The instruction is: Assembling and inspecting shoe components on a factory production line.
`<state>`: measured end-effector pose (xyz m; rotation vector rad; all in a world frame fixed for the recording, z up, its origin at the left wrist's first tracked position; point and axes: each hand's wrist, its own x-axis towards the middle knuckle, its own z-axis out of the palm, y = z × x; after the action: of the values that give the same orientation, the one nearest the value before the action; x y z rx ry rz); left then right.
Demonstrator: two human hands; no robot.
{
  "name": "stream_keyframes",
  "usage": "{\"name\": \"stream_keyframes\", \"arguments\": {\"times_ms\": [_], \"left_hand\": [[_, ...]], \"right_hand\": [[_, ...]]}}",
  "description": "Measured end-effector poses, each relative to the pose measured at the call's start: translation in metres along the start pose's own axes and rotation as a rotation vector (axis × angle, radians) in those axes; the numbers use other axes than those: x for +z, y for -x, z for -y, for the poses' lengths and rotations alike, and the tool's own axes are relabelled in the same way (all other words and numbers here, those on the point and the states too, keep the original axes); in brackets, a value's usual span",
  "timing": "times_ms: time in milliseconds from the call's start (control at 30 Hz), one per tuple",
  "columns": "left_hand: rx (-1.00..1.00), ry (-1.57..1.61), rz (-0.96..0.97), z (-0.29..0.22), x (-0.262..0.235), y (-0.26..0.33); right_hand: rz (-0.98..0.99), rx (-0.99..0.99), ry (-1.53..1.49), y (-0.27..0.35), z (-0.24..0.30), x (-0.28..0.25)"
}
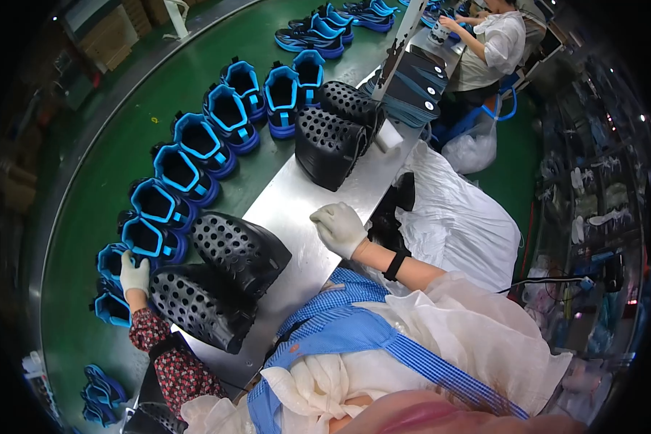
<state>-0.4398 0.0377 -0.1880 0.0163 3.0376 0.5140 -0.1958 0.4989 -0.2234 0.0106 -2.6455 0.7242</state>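
while the left fingers [127,260] pinch a blue-lined shoe [110,260], the right fingers [321,215] curl loosely together

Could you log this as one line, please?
Left hand: at blue-black shoe; right hand: curled above metal table; between hands: black perforated clogs

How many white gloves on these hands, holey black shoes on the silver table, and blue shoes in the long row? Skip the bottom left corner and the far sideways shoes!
White gloves: 2
Holey black shoes: 4
Blue shoes: 10
Total: 16
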Motion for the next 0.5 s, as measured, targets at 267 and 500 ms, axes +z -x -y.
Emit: {"name": "stream_keyframes", "arguments": {"times_ms": [267,500], "left_hand": [[-0.044,0.186,0.041,0.026,0.038,0.030],[0.146,0.291,-0.285,-0.022,0.045,0.054]], "right_hand": [[0.087,0.040,-0.063,-0.008,-0.006,0.003],[0.221,0.172,-0.060,-0.010,-0.012,0.002]]}}
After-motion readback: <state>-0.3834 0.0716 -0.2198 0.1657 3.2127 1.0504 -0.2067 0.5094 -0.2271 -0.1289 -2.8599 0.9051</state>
